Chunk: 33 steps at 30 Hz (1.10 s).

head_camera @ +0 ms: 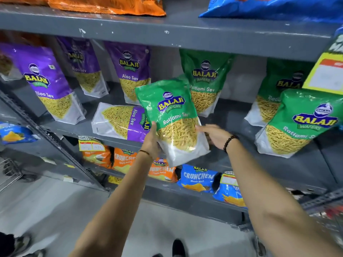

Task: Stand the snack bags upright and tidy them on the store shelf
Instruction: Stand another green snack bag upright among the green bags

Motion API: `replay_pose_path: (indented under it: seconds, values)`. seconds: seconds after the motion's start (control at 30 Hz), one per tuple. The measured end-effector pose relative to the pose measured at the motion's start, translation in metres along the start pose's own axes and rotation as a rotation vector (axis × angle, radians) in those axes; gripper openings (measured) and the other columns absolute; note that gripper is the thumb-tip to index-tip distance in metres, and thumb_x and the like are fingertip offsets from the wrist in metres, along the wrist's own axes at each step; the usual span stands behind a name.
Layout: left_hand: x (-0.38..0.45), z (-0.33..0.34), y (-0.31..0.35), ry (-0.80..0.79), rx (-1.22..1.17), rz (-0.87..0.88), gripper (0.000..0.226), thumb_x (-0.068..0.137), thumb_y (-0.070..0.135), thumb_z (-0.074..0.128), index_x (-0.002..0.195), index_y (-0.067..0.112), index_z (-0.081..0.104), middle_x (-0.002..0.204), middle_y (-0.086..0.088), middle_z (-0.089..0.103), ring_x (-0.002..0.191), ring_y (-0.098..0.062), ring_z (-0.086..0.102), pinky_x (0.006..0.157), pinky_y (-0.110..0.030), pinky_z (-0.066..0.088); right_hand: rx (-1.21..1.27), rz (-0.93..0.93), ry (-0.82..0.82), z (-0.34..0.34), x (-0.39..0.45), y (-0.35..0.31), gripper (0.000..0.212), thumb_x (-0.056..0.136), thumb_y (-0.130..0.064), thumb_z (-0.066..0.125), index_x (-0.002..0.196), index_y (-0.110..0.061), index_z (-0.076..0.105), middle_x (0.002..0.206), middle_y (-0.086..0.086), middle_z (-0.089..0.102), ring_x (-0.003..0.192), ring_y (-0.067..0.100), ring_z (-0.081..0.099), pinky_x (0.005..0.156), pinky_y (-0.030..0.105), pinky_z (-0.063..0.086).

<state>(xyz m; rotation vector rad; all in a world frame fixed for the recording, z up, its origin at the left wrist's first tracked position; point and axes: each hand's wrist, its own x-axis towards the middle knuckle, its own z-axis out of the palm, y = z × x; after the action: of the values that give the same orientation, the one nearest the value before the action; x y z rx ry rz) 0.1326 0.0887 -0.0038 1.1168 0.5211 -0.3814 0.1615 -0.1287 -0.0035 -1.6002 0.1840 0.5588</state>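
A green Ratlami Sev bag [173,117] hangs tilted in front of the grey middle shelf [278,164], its bottom past the shelf's front edge. My left hand [152,140] grips its lower left side. My right hand [215,135] is flat against its lower right edge with fingers spread. Behind it another green bag [204,76] stands upright. A purple Aloo Sev bag [120,121] lies on its side to the left. Three purple bags stand upright further left, the nearest to me [46,84]. Two green bags stand at the right, the front one [300,123] leaning.
Orange [122,160] and blue [199,179] Crunchem bags fill the shelf below. An orange bag [111,5] and a blue bag [278,6] lie on the top shelf. A yellow price tag [326,73] hangs at the right. A slotted metal upright [55,143] stands at the left.
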Motion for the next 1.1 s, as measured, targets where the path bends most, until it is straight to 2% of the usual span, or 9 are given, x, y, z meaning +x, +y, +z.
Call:
replay_pose_path:
  seconds: [0.1, 0.23, 0.43, 0.5, 0.67, 0.83, 0.9, 1.0, 1.1]
  values:
    - [-0.026, -0.012, 0.014, -0.175, 0.218, 0.090, 0.041, 0.092, 0.051, 0.035, 0.100, 0.021, 0.062, 0.093, 0.000, 0.073, 0.096, -0.022, 0.064, 0.087, -0.040, 0.051, 0.134, -0.041, -0.103, -0.002, -0.031, 0.008, 0.014, 0.077, -0.014, 0.068, 0.090, -0.012, 0.066, 0.073, -0.007, 0.077, 0.072, 0.010, 0.070, 0.067, 0.023, 0.056]
    - [-0.048, -0.025, 0.030, -0.374, 0.418, 0.124, 0.036, 0.095, 0.039, 0.032, 0.095, 0.020, 0.063, 0.080, 0.006, 0.078, 0.078, -0.010, 0.073, 0.070, -0.031, 0.060, 0.182, -0.115, -0.212, -0.001, -0.066, 0.001, 0.048, 0.023, -0.029, 0.093, 0.068, -0.020, 0.078, 0.065, -0.005, 0.076, 0.058, 0.006, 0.070, 0.055, 0.020, 0.058]
    - [-0.080, -0.028, 0.051, -0.607, 0.496, 0.194, 0.036, 0.078, 0.047, 0.049, 0.096, 0.020, 0.064, 0.084, 0.007, 0.078, 0.080, -0.006, 0.072, 0.069, -0.024, 0.060, 0.182, -0.200, -0.268, -0.008, -0.086, -0.011, 0.059, 0.016, -0.028, 0.095, 0.069, -0.011, 0.074, 0.066, -0.003, 0.076, 0.057, 0.008, 0.070, 0.056, 0.020, 0.056]
    - [-0.083, -0.029, 0.055, -0.650, 0.528, 0.194, 0.045, 0.063, 0.053, 0.059, 0.094, 0.021, 0.066, 0.085, 0.007, 0.078, 0.080, -0.006, 0.072, 0.067, -0.024, 0.060, 0.160, -0.219, -0.301, -0.009, -0.087, -0.012, 0.057, 0.020, -0.030, 0.094, 0.072, -0.018, 0.076, 0.067, -0.005, 0.076, 0.060, 0.005, 0.070, 0.060, 0.019, 0.057]
    - [-0.059, -0.019, 0.054, -0.603, 0.542, 0.188, 0.039, 0.096, 0.033, 0.029, 0.095, 0.017, 0.064, 0.083, 0.005, 0.078, 0.080, -0.007, 0.072, 0.074, -0.025, 0.059, 0.177, -0.242, -0.273, -0.011, -0.087, -0.010, 0.052, 0.026, -0.037, 0.093, 0.073, -0.020, 0.077, 0.070, -0.006, 0.077, 0.064, 0.005, 0.071, 0.061, 0.021, 0.059]
    - [-0.024, 0.017, 0.055, -0.552, 0.444, 0.268, 0.036, 0.098, 0.025, 0.034, 0.118, 0.005, 0.056, 0.097, 0.005, 0.076, 0.095, -0.008, 0.069, 0.091, -0.025, 0.054, 0.248, -0.297, -0.016, -0.023, -0.068, -0.002, 0.052, 0.038, -0.046, 0.088, 0.081, -0.019, 0.076, 0.081, -0.005, 0.077, 0.075, 0.009, 0.071, 0.069, 0.023, 0.059]
    - [-0.006, 0.035, 0.058, -0.490, 0.419, 0.342, 0.037, 0.097, 0.018, 0.037, 0.126, -0.001, 0.050, 0.109, -0.004, 0.070, 0.088, -0.003, 0.068, 0.096, -0.027, 0.049, 0.302, -0.323, 0.106, -0.026, -0.058, -0.004, 0.031, 0.053, -0.038, 0.082, 0.077, -0.019, 0.076, 0.080, -0.006, 0.077, 0.076, 0.007, 0.071, 0.072, 0.025, 0.059]
    - [0.016, 0.056, 0.060, -0.443, 0.426, 0.395, 0.036, 0.097, 0.014, 0.037, 0.128, -0.003, 0.046, 0.127, -0.013, 0.054, 0.074, 0.005, 0.068, 0.074, -0.012, 0.054, 0.327, -0.359, 0.259, -0.029, -0.042, -0.007, 0.017, 0.088, -0.016, 0.056, 0.080, -0.017, 0.071, 0.076, -0.011, 0.077, 0.075, 0.003, 0.070, 0.073, 0.023, 0.053]
    - [0.034, 0.064, 0.059, -0.421, 0.426, 0.346, 0.035, 0.097, 0.014, 0.038, 0.127, -0.002, 0.047, 0.128, -0.014, 0.054, 0.080, -0.003, 0.065, 0.073, -0.016, 0.053, 0.307, -0.334, 0.318, -0.033, -0.030, -0.002, 0.015, 0.093, -0.014, 0.049, 0.091, -0.013, 0.064, 0.085, -0.008, 0.075, 0.087, 0.010, 0.066, 0.081, 0.025, 0.052]
